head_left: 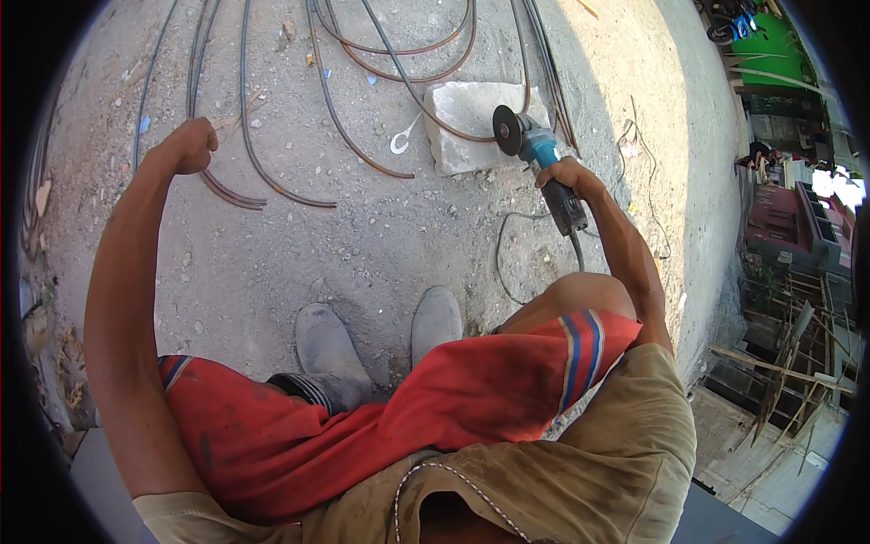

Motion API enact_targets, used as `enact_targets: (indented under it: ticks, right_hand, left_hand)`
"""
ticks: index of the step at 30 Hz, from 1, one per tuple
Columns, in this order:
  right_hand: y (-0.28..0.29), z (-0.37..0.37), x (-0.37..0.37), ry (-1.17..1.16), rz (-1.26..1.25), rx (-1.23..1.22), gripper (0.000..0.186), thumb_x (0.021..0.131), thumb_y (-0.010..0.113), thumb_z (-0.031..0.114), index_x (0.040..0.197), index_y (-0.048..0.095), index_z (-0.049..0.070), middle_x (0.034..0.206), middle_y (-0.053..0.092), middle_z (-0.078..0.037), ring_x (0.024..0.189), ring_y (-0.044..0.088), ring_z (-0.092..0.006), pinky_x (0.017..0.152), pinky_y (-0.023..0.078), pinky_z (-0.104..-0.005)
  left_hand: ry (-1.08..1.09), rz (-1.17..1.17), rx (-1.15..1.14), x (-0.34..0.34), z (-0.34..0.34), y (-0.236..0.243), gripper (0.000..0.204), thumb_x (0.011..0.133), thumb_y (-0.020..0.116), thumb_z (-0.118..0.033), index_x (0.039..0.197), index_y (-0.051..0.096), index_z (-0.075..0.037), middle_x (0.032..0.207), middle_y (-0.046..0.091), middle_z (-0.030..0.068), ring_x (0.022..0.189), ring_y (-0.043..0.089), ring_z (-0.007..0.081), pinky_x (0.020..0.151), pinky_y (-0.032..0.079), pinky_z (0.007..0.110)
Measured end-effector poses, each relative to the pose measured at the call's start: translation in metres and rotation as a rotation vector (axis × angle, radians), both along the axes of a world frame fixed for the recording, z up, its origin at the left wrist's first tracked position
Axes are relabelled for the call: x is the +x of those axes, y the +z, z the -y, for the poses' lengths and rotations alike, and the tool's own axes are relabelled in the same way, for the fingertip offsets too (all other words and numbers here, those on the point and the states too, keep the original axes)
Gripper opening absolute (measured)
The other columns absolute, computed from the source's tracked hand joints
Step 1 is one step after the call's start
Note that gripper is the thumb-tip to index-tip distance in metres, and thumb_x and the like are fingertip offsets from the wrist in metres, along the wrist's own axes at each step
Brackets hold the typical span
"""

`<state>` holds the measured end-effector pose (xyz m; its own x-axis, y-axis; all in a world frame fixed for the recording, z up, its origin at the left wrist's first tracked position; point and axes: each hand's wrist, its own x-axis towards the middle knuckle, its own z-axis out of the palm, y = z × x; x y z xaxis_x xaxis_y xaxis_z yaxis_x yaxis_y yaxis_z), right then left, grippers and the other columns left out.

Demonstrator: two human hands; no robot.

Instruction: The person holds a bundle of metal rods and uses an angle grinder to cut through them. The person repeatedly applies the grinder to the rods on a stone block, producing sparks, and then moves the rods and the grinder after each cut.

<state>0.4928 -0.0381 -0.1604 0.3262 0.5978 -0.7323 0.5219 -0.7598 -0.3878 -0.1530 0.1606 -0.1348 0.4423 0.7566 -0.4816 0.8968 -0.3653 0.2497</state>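
My right hand is wrapped around the dark rear body of a teal-and-black angle grinder. The grinder's dark disc is beside the end of a curved steel rod lying across a pale stone block. Whether disc and rod touch, I cannot tell. Over at the left, my left hand is closed in a fist over a bundle of steel rods, whose ends come out below it. The fingers' inner side is hidden, so their hold on the rods is unclear.
More bent rods spread over the gritty ground. A flat, pale ring-ended piece lies left of the block. The grinder's cord runs toward my knee, and a thin cable loops nearby. My grey boots stand close in front.
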Motion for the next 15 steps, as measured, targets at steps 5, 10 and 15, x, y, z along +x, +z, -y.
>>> enact_targets:
  ticks: [5, 10, 15]
  right_hand:
    - [-0.003, -0.015, 0.001, -0.016, 0.031, -0.051, 0.036, 0.060, 0.077, 0.017, 0.085, 0.066, -0.007, 0.078, 0.065, -0.010, 0.068, 0.060, -0.0191, 0.057, 0.047, -0.0339]
    - [-0.005, -0.003, 0.007, 0.015, -0.104, 0.054, 0.031, 0.059, 0.074, 0.015, 0.079, 0.066, -0.006, 0.074, 0.064, -0.011, 0.061, 0.059, -0.0199, 0.054, 0.047, -0.0335]
    - [-0.006, 0.000, 0.004, 0.015, 0.089, -0.004, 0.025, 0.055, 0.072, 0.012, 0.074, 0.067, -0.003, 0.071, 0.063, -0.011, 0.054, 0.059, -0.0212, 0.050, 0.048, -0.0333]
  left_hand:
    - [-0.015, 0.007, 0.000, 0.000, 0.001, 0.003, 0.024, 0.064, 0.046, 0.005, 0.079, 0.065, 0.004, 0.084, 0.065, 0.0255, 0.085, 0.064, 0.0356, 0.076, 0.050, 0.039]
    - [-0.007, -0.010, 0.018, -0.004, 0.002, 0.000, 0.023, 0.066, 0.046, 0.003, 0.079, 0.065, 0.004, 0.085, 0.065, 0.0246, 0.086, 0.063, 0.0361, 0.077, 0.049, 0.039]
    - [-0.004, 0.019, -0.008, 0.005, -0.001, 0.002, 0.024, 0.065, 0.046, 0.003, 0.078, 0.066, 0.004, 0.085, 0.065, 0.0249, 0.085, 0.063, 0.0360, 0.076, 0.050, 0.039]
